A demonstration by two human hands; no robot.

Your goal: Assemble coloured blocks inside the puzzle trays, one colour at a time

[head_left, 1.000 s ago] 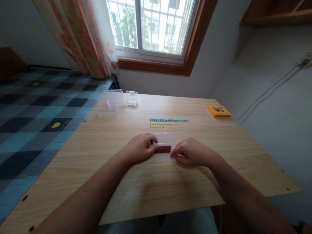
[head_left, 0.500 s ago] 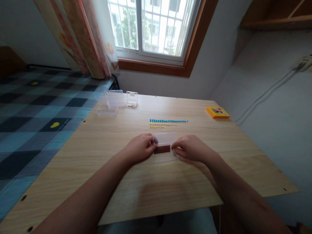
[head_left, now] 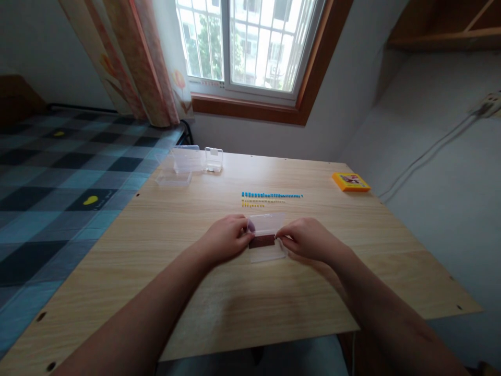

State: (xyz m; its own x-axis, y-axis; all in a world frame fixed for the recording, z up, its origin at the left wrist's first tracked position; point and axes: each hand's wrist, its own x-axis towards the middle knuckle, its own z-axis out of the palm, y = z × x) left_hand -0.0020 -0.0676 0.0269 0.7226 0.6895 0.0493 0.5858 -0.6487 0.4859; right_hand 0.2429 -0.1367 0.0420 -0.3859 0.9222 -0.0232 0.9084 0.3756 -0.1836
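Observation:
A clear plastic box (head_left: 267, 256) with its lid (head_left: 267, 223) raised lies on the table in front of me. Dark brown small pieces (head_left: 262, 241) sit packed side by side in a block inside it. My left hand (head_left: 231, 234) grips the left side of the box, thumb by the left end of the block. At the block's right end, my right hand (head_left: 304, 236) has thumb and forefinger pinched together. Whatever lies between those fingertips is too small to make out. Just beyond the box run rows of tiny blue pieces (head_left: 270, 195) and yellow pieces (head_left: 252, 205).
More open clear boxes (head_left: 187, 159) stand at the table's back left, beside a smaller clear box (head_left: 213, 160). An orange-yellow flat box (head_left: 351, 181) rests at the back right. A bed with a checked cover (head_left: 82, 167) borders the wooden table (head_left: 211, 318) on the left.
My right fingertips have shifted slightly toward the right end of the brown block. My left hand keeps its hold on the box. The whole view has moved a little.

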